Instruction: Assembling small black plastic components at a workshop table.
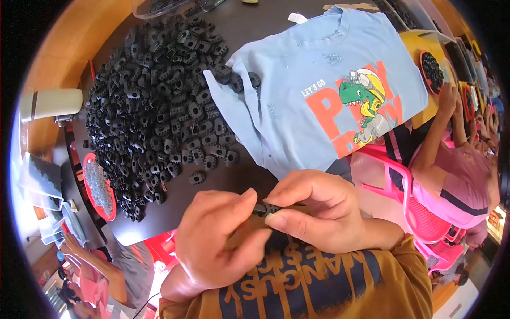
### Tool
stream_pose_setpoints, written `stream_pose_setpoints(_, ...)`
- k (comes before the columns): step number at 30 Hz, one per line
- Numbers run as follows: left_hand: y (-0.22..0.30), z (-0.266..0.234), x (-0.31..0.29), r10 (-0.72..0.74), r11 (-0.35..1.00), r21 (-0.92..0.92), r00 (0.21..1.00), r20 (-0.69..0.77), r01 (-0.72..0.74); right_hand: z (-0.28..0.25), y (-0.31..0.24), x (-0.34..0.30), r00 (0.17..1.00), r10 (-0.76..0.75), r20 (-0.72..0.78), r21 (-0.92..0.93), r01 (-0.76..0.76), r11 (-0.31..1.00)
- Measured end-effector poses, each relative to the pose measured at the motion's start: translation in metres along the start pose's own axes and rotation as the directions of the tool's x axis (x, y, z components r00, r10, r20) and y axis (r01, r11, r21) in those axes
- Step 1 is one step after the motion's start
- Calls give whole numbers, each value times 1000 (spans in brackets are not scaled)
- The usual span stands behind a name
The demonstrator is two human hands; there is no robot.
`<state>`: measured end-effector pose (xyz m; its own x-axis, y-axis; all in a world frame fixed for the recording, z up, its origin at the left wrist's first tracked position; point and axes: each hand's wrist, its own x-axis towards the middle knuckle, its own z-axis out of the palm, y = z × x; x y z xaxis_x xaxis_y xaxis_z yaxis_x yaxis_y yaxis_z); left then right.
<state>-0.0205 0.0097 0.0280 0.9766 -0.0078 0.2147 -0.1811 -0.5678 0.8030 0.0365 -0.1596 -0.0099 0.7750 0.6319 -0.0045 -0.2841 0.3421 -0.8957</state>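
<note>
Right in front of the brown top [393,287], both hands are up close around a tiny black piece [259,209], just off the near edge of the dark table [228,176]. The right hand [324,210] has it in a tight pinch, thumb and forefinger tips nearly together with the piece caught between them. The left hand [215,236] is curled around the other end, fingertips a bit apart. Honestly can't tell if that one is actually gripping or just sitting there, and the fingers hide too much to make out the piece's full shape.

On the table there's a massive pile of little black plastic parts [154,106], covering most of the left side. One loose part [197,177] lies near the close edge, slightly away from the rest. Left of the heap is a red tray [113,215] full of small silvery bits. A light blue T-shirt [292,101] with a green dinosaur on it is spread out to the right, a few black parts right by its sleeve.

Off to the right, somebody in a pink shirt [459,183] is by a bright pink chair [408,196], and another person [103,268] is at lower left.
</note>
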Motion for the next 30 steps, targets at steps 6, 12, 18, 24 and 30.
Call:
stream_pose_setpoints(6,-16,19,6,272,940,234,959,-78,-247,0,3,1,995,65,-80,247,-43,968)
stream_pose_setpoints(12,-12,27,10,398,896,235,916,-51,-376,-2,3,-6,992,16,-125,191,8,982)
stream_pose_setpoints(18,-15,29,14,348,895,331,931,-105,-298,-6,-2,2,963,264,-48,447,-216,868)
stream_pose_setpoints(24,-16,30,21,359,878,343,933,-11,-333,-19,3,3,949,313,-36,365,-279,888)
stream_pose_setpoints(30,-13,14,53,410,863,285,908,93,-418,-22,-2,1,979,205,-22,416,-177,892)
